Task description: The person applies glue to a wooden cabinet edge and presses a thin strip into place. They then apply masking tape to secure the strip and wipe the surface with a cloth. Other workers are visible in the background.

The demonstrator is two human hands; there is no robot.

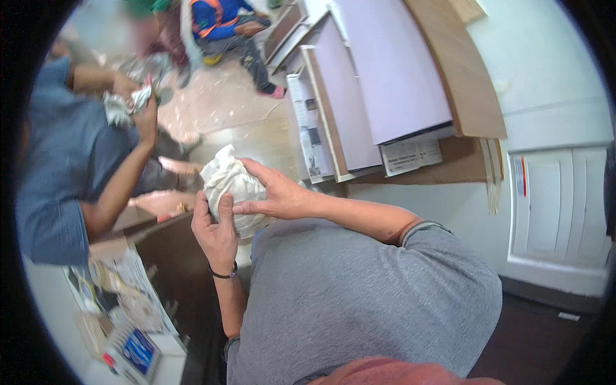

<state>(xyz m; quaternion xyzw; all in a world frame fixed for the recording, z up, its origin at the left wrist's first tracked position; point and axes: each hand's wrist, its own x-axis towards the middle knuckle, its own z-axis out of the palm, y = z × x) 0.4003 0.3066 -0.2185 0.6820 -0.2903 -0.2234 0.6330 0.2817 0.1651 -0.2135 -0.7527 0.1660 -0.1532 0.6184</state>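
Observation:
A bunched-up white cloth [232, 181] is held between my two hands, in front of my grey shirt. My left hand [217, 234], with a dark bracelet at the wrist, grips the lower left side of the cloth with its thumb pointing up. From the right, my right hand [277, 194] closes on the other side, thumb and fingers pressed into the folds. Some of the fingers are hidden behind the cloth, and whether anything is wrapped inside it cannot be seen.
Close on my left, a person in a blue shirt [70, 160] holds another white cloth [122, 108]. Farther off sits a person in blue and orange [221, 25]. Lilac panels [398, 70] with brown edges stand ahead right. A container [133, 353] sits on a lower-left shelf.

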